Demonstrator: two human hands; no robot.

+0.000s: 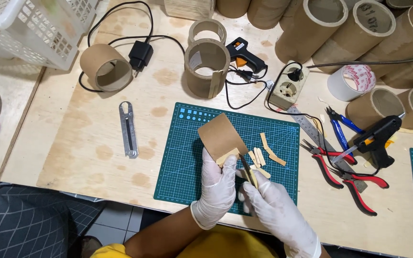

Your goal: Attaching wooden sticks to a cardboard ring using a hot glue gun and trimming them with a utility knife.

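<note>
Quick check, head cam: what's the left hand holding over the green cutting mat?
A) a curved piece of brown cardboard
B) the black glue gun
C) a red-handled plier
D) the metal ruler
A: the left hand grips a curved brown cardboard piece above the cutting mat, while the pliers, glue gun and ruler lie on the table to the right.

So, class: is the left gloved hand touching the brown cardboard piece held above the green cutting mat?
Touching. The head view shows the left hand gripping the lower edge of the cardboard piece, fingers wrapped against it with no gap, above the cutting mat.
</note>
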